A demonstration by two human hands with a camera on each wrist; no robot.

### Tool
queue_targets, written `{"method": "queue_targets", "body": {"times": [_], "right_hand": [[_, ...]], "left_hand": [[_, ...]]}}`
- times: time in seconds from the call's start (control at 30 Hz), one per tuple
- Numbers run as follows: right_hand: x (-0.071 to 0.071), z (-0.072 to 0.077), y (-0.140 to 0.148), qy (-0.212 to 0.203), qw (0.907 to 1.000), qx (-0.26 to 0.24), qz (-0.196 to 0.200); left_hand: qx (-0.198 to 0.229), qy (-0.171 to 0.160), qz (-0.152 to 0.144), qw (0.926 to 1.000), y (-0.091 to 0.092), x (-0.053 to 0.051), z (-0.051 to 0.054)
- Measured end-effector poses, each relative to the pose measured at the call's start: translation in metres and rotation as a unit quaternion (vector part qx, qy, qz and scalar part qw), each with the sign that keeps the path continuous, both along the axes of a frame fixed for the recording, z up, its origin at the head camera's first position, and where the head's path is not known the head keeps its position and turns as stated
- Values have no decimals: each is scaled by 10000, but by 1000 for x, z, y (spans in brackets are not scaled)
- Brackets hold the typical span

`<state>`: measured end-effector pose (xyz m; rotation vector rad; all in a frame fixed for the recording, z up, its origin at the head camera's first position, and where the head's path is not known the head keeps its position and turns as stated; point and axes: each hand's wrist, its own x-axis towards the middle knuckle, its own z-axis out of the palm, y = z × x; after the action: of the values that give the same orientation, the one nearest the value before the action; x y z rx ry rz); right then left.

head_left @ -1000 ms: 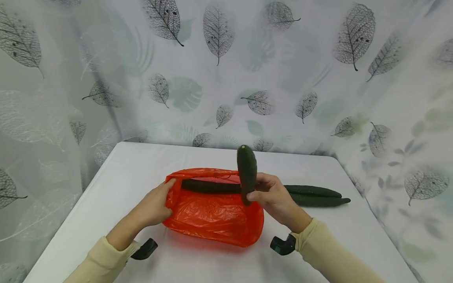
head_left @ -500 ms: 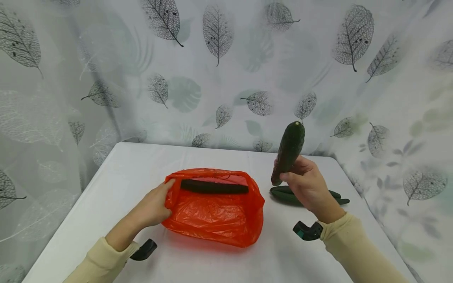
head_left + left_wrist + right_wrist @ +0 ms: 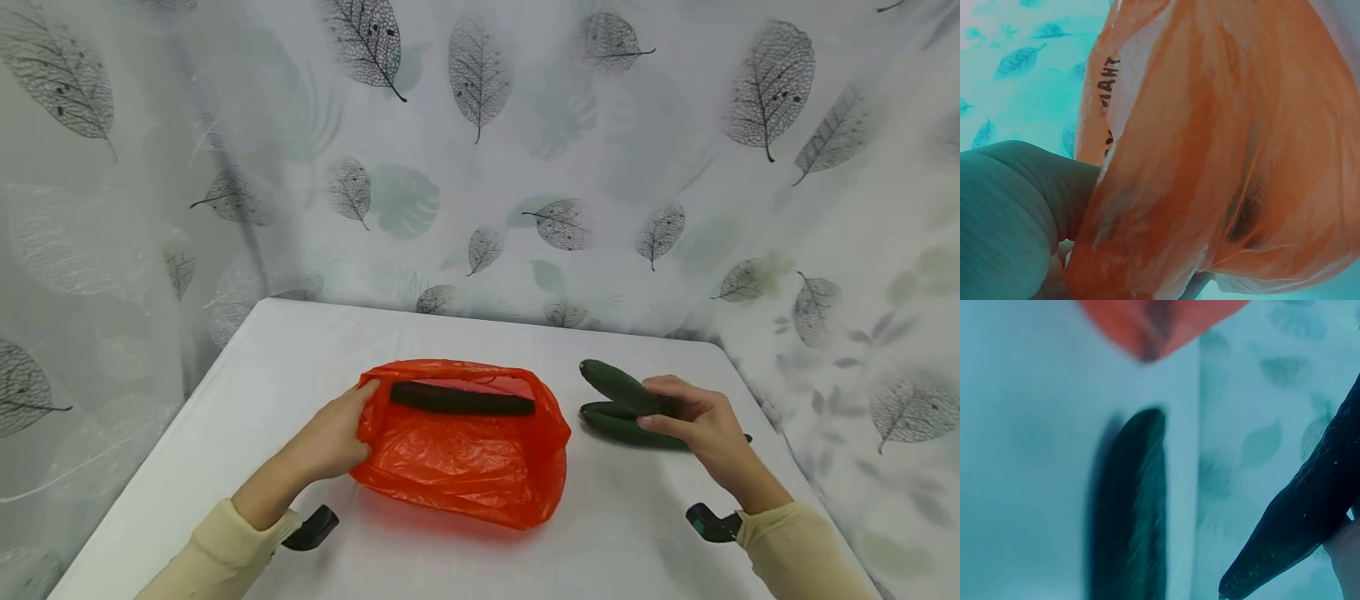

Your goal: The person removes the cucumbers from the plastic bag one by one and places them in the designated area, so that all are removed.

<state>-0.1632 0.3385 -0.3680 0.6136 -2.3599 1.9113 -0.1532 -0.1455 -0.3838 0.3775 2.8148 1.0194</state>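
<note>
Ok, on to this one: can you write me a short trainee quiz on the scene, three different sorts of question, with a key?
1. True or false: the left-hand grip is on the edge of the red bag.

2. Multiple choice: in the head view, where is the held cucumber, the one in the right-hand grip?
A) Inside the bag
B) To the right of the bag
C) To the left of the bag

3. Fill in the blank: visible in the bag's open mouth is a dark ____.

Key:
1. True
2. B
3. cucumber
</note>
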Motion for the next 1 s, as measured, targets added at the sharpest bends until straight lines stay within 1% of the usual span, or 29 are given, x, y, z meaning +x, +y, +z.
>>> {"method": "queue_targets", "body": {"times": [0.07,0.1,0.2,0.33,0.4,0.5,0.63,0.8,0.9,1.0], "right_hand": [[4,-10,16,-38,9983,501,-307],[6,-15,23,-26,9958,800,-453],[11,-28,45,33,9825,1687,-794],[16,-42,66,151,9622,2522,-1015],[17,-47,73,230,9550,2754,-1074],[17,-54,80,465,9467,3001,-1079],[15,-66,88,739,9406,3164,-985],[13,-77,96,774,9293,3481,-963],[12,-79,96,771,9203,3699,-1014],[10,-82,94,874,9141,3815,-1065]], "left_hand": [[23,21,-6,10000,0,0,-1],[22,28,-10,10000,0,0,-1],[-7,31,-18,10000,0,0,-1],[-37,3,-13,10000,1,0,-1],[-35,-16,-7,10000,1,-1,-1],[-13,-46,10,10000,2,-1,0],[25,-99,43,9999,3,-1,0],[-30,-82,30,10000,4,-2,0],[-50,-24,12,10000,4,-2,-1],[-37,-5,5,10000,4,-2,-1]]}}
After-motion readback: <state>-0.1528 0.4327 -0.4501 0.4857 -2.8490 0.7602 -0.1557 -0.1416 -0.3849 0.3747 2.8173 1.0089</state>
